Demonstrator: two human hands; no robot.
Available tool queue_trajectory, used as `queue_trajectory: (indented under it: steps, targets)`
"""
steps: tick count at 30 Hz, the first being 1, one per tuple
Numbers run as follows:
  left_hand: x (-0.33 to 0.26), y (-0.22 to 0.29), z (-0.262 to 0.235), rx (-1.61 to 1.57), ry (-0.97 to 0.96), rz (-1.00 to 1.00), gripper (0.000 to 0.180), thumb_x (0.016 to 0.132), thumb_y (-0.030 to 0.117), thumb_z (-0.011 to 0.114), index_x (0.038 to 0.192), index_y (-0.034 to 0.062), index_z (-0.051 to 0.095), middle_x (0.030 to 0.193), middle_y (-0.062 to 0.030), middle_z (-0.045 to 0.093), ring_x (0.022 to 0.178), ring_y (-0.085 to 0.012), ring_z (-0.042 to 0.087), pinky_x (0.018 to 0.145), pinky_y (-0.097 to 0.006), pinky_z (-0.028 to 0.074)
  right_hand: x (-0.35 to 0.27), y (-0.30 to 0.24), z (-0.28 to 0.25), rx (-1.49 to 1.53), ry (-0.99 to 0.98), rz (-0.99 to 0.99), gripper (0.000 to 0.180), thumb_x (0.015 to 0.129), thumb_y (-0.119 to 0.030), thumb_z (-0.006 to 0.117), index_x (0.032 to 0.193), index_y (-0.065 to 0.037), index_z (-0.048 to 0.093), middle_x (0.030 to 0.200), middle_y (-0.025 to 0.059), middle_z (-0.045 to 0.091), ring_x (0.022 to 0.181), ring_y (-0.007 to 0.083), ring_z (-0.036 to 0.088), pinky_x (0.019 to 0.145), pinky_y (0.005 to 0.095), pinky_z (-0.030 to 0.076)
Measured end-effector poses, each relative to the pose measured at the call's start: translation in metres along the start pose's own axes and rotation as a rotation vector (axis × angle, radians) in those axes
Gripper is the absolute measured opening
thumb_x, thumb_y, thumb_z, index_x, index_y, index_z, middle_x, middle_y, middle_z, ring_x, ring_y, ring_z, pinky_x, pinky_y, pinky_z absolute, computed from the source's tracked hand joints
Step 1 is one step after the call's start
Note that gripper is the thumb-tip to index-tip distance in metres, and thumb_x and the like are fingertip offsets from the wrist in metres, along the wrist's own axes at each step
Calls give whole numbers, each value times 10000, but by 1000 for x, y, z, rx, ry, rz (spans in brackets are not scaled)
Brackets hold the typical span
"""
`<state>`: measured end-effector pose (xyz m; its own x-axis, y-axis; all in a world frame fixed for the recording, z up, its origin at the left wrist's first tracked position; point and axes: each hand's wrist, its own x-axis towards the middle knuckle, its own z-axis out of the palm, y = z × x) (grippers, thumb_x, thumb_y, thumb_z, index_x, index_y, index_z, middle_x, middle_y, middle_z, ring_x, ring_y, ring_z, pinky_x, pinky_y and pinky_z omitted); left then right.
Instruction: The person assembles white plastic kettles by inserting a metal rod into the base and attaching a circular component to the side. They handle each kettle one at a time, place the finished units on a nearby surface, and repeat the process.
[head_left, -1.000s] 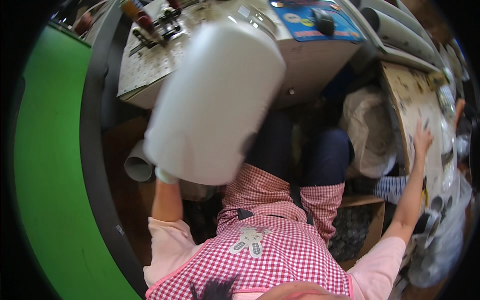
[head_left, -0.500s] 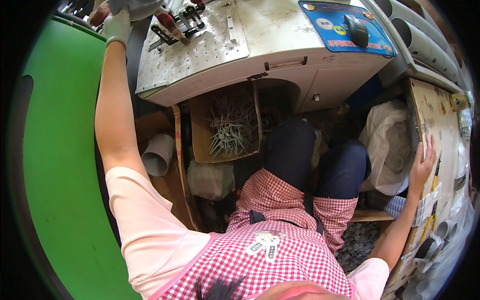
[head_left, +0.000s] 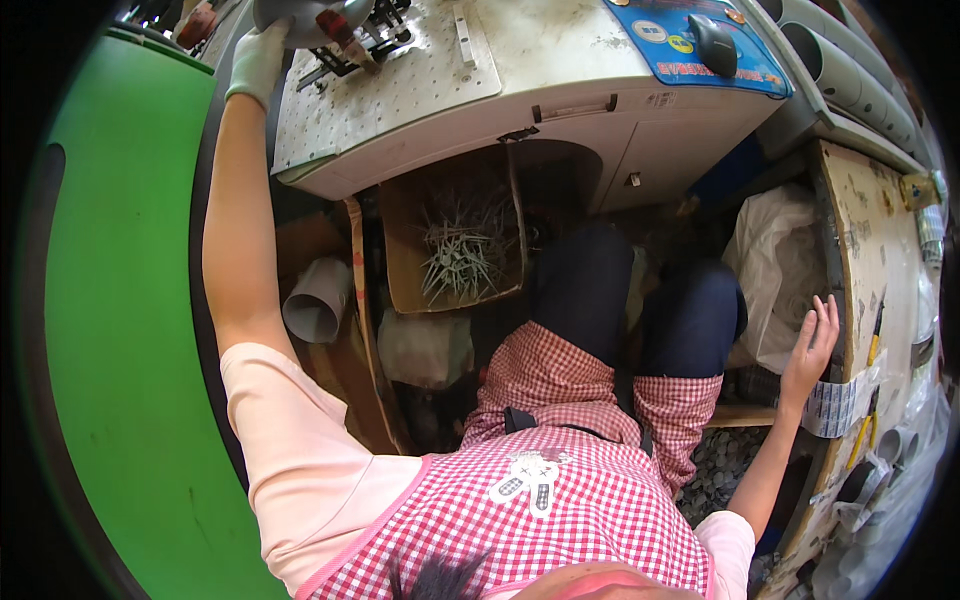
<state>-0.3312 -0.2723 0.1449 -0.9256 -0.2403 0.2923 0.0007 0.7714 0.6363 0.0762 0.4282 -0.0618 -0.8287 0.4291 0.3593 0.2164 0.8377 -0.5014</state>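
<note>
white-gloved left hand point(head_left: 258, 64) touches a grey rounded object point(head_left: 302, 22), grip undeterminable, contact not yet released; right hand point(head_left: 810, 352) empty, fingers extended.

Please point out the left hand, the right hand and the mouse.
Left hand point(head_left: 257, 64): head view, middle of the gloved hand.
Right hand point(head_left: 807, 356): head view, middle of the bare hand.
Mouse point(head_left: 712, 46): head view, middle of its top.
</note>
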Motion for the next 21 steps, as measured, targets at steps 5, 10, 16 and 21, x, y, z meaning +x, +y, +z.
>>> queue_trajectory:
  steps: [5,10,16,21]
  targets:
    - [-53,-3,-3,-339,-119,190,530,1022,374,608,1340,-50,592,1255,-106,673,1133,-164,631,997,-296,472,-22,-15,-8,-8,-8,-32,403,1111,-312,476,1344,-25,636,1521,161,495,1410,321,463,1178,428,338]
    - [-185,-68,8,-817,336,198,513,1064,377,566,1335,-57,606,1322,-161,662,1200,-233,638,1079,-353,474,-67,-9,-29,42,8,32,421,1118,-317,460,1342,-7,635,1472,168,549,1381,312,492,1156,416,364]
    - [-374,-205,21,100,714,-244,389,1000,324,654,1194,-13,674,1217,-205,668,1153,-359,625,1023,-448,483,-109,6,-34,51,15,96,431,1124,-319,445,1345,1,631,1427,160,586,1333,297,536,1129,396,398]
    - [-445,-269,22,159,563,-654,795,908,574,712,1282,-118,595,1275,-326,579,1194,-451,580,1004,-497,489,-98,-13,-22,120,42,98,417,1120,-317,458,1329,-5,640,1385,151,617,1298,293,567,1109,390,418]
